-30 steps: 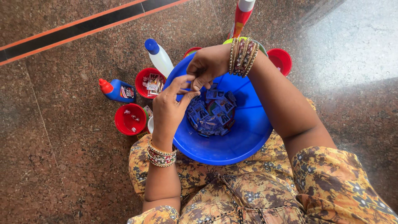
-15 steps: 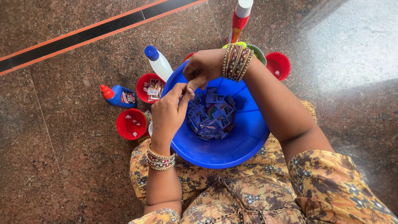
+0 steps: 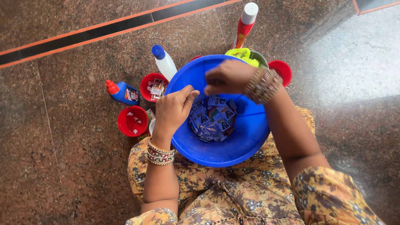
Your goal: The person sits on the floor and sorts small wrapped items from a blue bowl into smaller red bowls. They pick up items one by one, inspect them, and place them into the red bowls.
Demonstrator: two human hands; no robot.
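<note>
A large blue basin (image 3: 221,160) rests in my lap on a yellow patterned dress. A pile of small blue sachets (image 3: 212,117) lies at its bottom. My left hand (image 3: 175,110) hovers at the basin's left rim with fingers curled shut and the thumb raised; I see nothing in it. My right hand (image 3: 227,77), motion-blurred, is above the basin's far side with fingers curled inward, and whether it holds anything is unclear. Both wrists carry stacks of bangles. A gap separates the two hands.
Left of the basin stand a red cup (image 3: 154,87) holding sachets and another red cup (image 3: 132,121) with small bits. A third red cup (image 3: 281,71), a blue bottle (image 3: 123,92), a white bottle (image 3: 164,62), a red bottle (image 3: 245,23) and a yellow-green item (image 3: 243,55) ring it on brown granite floor.
The hands were pinched together over the basin's far left rim; now they have parted. My right hand swung right across the basin, and my left hand dropped slightly toward me.
</note>
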